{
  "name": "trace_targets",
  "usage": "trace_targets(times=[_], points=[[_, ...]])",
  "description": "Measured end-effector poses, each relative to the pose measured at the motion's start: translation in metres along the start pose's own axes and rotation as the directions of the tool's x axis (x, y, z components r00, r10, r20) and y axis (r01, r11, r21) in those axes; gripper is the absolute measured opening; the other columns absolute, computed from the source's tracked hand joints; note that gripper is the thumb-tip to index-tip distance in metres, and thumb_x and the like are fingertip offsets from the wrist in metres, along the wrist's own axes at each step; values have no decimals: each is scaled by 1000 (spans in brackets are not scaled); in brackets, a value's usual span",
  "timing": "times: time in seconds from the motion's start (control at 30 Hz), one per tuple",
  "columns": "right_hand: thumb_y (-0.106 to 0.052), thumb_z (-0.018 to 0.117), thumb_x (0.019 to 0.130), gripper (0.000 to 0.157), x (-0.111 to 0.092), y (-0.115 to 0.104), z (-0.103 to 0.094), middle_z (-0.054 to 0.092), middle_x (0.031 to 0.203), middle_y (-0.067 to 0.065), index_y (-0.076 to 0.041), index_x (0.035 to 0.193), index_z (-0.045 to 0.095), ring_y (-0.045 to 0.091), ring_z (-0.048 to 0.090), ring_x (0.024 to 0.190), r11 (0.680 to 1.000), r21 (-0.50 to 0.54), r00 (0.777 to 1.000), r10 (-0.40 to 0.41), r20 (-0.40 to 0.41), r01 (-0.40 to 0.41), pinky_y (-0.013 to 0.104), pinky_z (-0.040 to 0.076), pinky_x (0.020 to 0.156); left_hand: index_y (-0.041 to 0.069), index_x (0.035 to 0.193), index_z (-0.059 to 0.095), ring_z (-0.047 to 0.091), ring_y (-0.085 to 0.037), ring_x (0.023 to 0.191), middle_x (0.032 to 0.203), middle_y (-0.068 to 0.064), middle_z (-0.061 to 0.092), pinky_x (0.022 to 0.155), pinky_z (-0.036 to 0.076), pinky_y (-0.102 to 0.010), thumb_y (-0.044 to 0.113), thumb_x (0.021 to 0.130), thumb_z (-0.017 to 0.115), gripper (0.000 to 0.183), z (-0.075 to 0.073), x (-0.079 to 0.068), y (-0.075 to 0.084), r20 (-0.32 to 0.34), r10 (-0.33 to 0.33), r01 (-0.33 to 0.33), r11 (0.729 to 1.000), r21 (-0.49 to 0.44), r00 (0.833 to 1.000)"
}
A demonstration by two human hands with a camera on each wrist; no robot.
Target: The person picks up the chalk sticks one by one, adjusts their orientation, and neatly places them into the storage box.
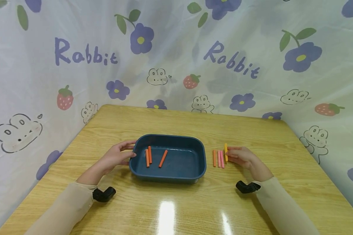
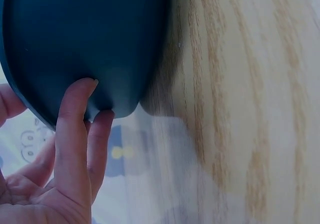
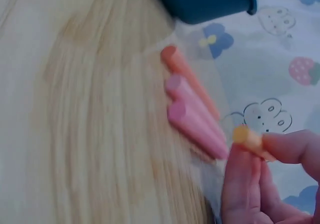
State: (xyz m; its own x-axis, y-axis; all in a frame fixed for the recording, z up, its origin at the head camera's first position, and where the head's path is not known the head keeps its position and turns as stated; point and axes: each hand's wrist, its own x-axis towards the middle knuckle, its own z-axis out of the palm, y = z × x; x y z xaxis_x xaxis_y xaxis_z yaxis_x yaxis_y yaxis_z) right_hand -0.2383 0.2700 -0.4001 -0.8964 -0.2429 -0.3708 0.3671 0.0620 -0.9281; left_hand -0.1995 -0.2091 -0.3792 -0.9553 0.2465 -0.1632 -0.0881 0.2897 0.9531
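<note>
A dark blue rectangular bin (image 1: 176,178) stands on the wooden table with three orange-red chalk sticks (image 1: 163,159) lying in its left half. At its left end my left hand (image 1: 114,158) holds the wall, the thumb at the rim and the fingertips (image 2: 80,91) against the outside. To the right of the bin, my right hand (image 1: 242,156) pinches a yellow chalk stick (image 1: 226,152) between thumb and fingers; it stands roughly upright in the head view. Close beside it an orange chalk stick (image 1: 214,158) and two pink chalk sticks (image 3: 197,126) lie side by side on the tabletop.
The wooden table (image 1: 129,212) reaches back to a white cloth (image 1: 176,55) printed with rabbits, flowers and strawberries, which also hangs at both sides. A black wrist device (image 1: 104,195) sits on the left sleeve, and another black device (image 1: 247,187) on the right.
</note>
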Motion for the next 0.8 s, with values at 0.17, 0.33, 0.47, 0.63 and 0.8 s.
trace_targets(times=[0.17,0.33,0.47,0.63,0.8], points=[[-1,43,96,61,3,-4,8,17,145,22,11,144,8,7,49,96,989,145,1000,13,28,-17,24,43,93,2,144,31,58,-34,104,138,-29,33,75,55,-40,8,90,58,60,0,0,0,2,-5,5,1000,-5,1000],[-1,42,96,60,7,-12,17,34,127,13,12,144,9,7,51,92,988,157,1000,-3,30,-2,20,46,84,2,145,29,58,-34,103,139,-29,32,75,54,-39,9,91,57,61,0,-1,2,9,-3,3,1000,-13,1000],[-2,43,96,59,9,-19,24,36,123,12,11,143,11,7,52,92,989,149,999,-11,36,6,21,47,84,3,145,28,58,-34,103,139,-29,31,74,54,-39,9,91,56,61,0,-2,3,11,0,0,1000,-8,1000],[-1,42,95,56,12,-27,31,43,112,7,13,142,14,8,53,90,986,164,998,-22,55,12,21,46,85,3,145,29,59,-34,102,139,-29,32,75,54,-39,8,91,57,61,0,-2,3,10,-3,3,1000,-15,1000],[0,42,96,56,15,-38,41,46,107,5,10,143,13,9,54,91,978,211,997,-23,75,7,20,47,83,3,145,29,58,-35,103,139,-29,31,75,54,-40,7,91,56,60,0,-2,2,10,-5,5,1000,-23,1000]])
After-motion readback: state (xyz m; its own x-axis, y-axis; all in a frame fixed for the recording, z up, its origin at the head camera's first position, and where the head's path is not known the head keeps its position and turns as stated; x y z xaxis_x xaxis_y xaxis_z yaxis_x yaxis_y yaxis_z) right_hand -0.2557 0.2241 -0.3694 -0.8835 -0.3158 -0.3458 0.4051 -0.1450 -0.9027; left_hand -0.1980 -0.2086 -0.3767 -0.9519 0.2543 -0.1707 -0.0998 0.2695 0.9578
